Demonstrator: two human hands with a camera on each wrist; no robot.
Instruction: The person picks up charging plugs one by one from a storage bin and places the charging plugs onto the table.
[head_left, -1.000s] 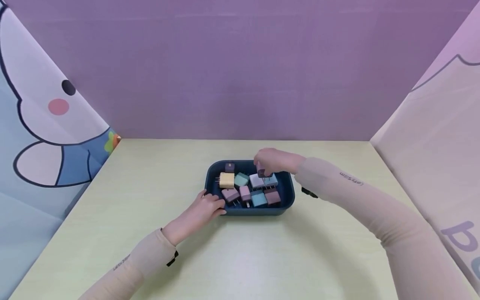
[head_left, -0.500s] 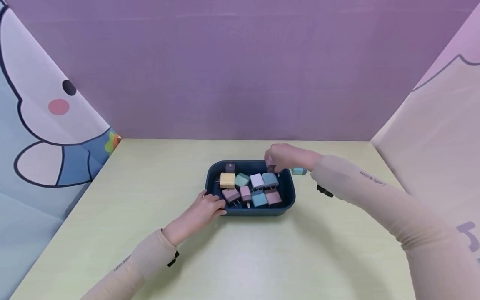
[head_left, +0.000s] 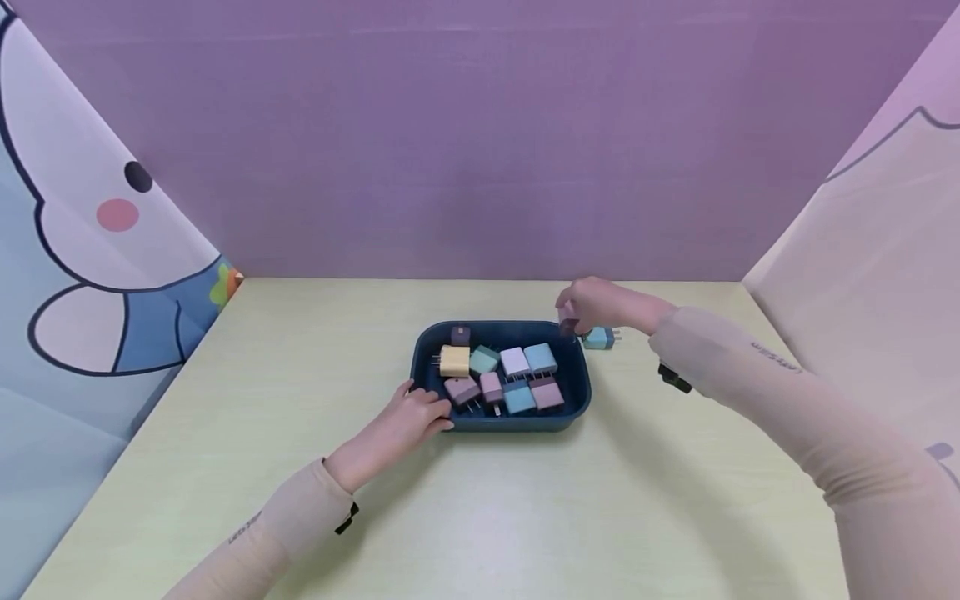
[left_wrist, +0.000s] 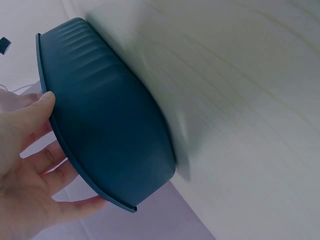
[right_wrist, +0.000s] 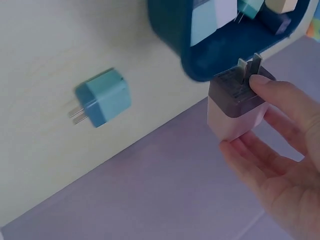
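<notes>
Pink-grey plug [right_wrist: 237, 106] sits pinched between the right fingers [right_wrist: 245, 162].

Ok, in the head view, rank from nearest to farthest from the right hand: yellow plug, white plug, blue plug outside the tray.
1. Blue plug: outside the tray, off its right end.
2. White plug: inside the tray, near its middle.
3. Yellow plug: inside, toward the left end.

Tabletop booth [head_left: 480, 150], cartoon-printed sheets [head_left: 82, 150]
</notes>
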